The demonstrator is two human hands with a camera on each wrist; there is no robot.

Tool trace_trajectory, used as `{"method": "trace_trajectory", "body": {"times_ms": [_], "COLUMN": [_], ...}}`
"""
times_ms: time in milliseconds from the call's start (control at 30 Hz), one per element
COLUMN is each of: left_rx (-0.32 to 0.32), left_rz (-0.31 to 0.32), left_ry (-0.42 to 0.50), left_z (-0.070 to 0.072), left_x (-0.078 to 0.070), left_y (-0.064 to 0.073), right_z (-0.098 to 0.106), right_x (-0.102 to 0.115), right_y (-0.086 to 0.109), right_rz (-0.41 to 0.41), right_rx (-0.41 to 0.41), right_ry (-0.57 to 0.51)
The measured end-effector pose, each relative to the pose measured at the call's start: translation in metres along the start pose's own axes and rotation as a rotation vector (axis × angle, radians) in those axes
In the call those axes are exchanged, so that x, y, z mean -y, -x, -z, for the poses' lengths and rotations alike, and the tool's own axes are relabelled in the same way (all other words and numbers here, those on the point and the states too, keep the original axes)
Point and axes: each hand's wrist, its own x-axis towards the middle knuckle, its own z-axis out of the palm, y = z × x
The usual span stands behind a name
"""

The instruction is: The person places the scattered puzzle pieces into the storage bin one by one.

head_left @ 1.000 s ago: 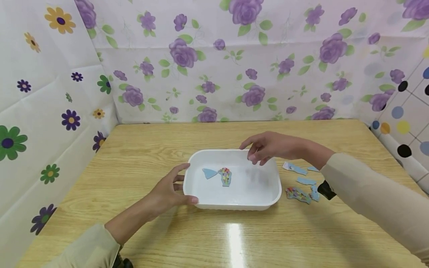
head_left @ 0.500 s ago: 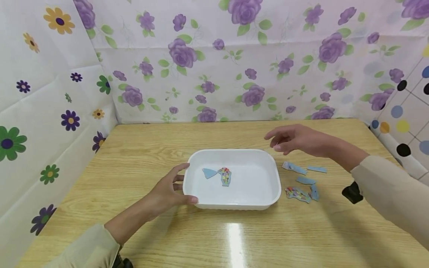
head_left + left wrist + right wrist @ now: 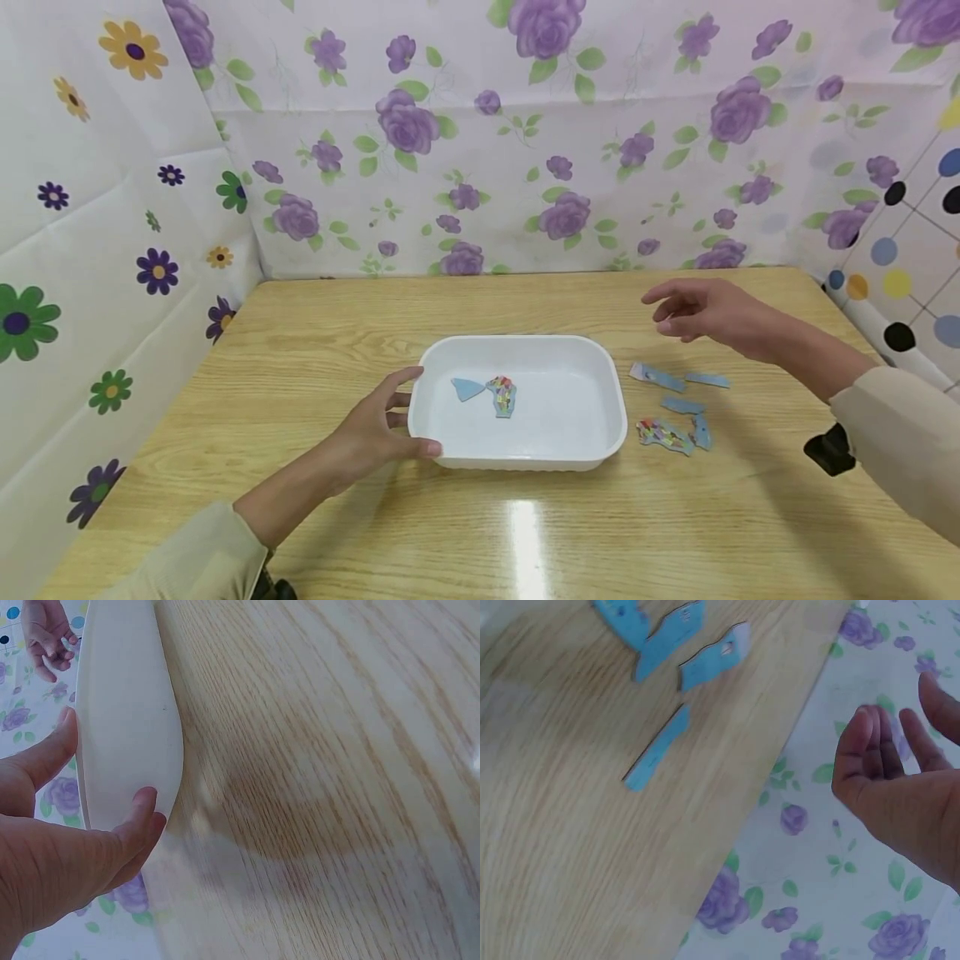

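Observation:
A white plastic tray (image 3: 566,408) stands on the table. My left hand (image 3: 375,423) holds its left end, thumb at the near rim and fingers along the side; the left wrist view shows the thumb and fingertips against the tray's wall. Inside lie a plain blue puzzle-like piece (image 3: 468,388) and a multicoloured piece (image 3: 503,398), almost touching. My right hand (image 3: 708,310) hovers beyond the tray's right side with loosely bent fingers, holding nothing. Below it on the table are several flat cut pieces, among them a slim blue strip (image 3: 656,750) and a larger multicoloured one (image 3: 664,436).
The wooden table (image 3: 337,333) reaches back to a wall covered in purple-flower cloth (image 3: 420,192). Side cloths with daisies (image 3: 157,271) and coloured dots (image 3: 896,284) close off the left and right. A dark strap device (image 3: 830,450) sits under the right sleeve.
My right hand has moved from over the tray's far right corner to the right, past the loose pieces. The left hand, tray and pieces have stayed in place.

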Motion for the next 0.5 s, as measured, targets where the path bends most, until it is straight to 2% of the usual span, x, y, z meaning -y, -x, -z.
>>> {"method": "trace_trajectory", "body": {"times_ms": [133, 500], "left_rx": [-0.004, 0.001], "left_rz": [0.0, 0.002], "left_ry": [-0.002, 0.006], "left_z": [0.0, 0.001], "left_x": [0.001, 0.001], "left_y": [-0.001, -0.002], "right_z": [0.004, 0.01], "right_x": [-0.01, -0.033], "right_y": [0.007, 0.02], "right_rz": [-0.047, -0.15], "right_rx": [-0.049, -0.055], "right_ry": [0.032, 0.072]}}
